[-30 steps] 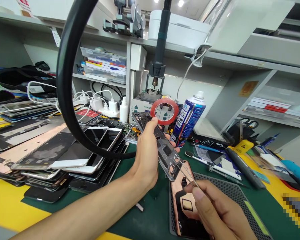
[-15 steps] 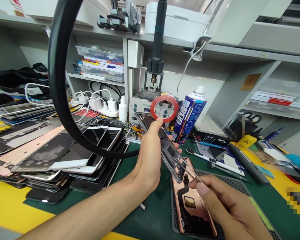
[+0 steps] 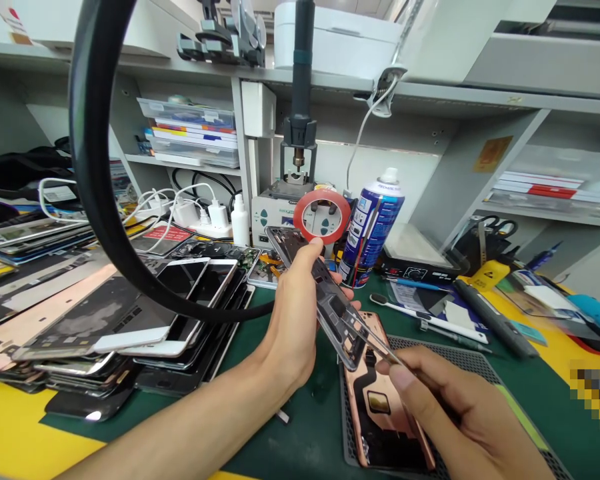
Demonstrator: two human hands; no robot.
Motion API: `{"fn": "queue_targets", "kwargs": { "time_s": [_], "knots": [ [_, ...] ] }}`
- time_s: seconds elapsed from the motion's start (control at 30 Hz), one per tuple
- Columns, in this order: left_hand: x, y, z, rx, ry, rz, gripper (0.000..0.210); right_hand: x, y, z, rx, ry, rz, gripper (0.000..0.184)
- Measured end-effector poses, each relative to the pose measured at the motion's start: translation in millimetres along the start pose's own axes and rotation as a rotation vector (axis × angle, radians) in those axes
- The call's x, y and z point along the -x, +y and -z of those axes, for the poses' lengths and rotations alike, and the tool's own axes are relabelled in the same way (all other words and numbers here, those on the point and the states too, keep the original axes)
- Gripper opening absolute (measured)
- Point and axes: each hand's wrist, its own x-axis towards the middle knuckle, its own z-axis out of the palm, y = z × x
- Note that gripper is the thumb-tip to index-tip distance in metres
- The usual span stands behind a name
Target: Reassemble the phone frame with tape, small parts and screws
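Your right hand (image 3: 445, 407) has shifted off the copper-coloured panel (image 3: 380, 383) since a second ago, baring more of its lower right edge. You hold one phone frame (image 3: 337, 313), tilted and raised, in your left hand (image 3: 297, 313), thumb on one side and fingers round the other. Your right hand pinches one thin metal tool (image 3: 377, 342) whose tip meets the frame's near end in view; you cannot tell if they touch. So the frame sits between your hands, partly covered by the left and partly in front of the panel's upper end. That single panel lies on one perforated mat (image 3: 470, 363) on the green surface (image 3: 300, 450). Beyond the frame you have one red tape ring (image 3: 300, 217), one blue can (image 3: 373, 227) and one white bottle (image 3: 240, 223); one white brush (image 3: 430, 320) lies to the right. At left, one black hose (image 3: 87, 167) loops in front of the piled phone parts (image 3: 95, 320), too overlapped to count, and passes behind your left wrist.
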Motion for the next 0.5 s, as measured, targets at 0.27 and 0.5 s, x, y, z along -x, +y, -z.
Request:
{"fn": "queue_targets", "kwargs": {
  "time_s": [0.27, 0.5],
  "knots": [
    [3, 1, -1.7, 0.023, -0.019, 0.015, 0.033, 1, -5, -3, -0.065, 0.05, 0.027, 0.033],
    [4, -1, -0.2, 0.039, -0.038, 0.066, 0.036, 0, 1, -10, -0.179, 0.076, 0.029, 0.03]
  ]
}}
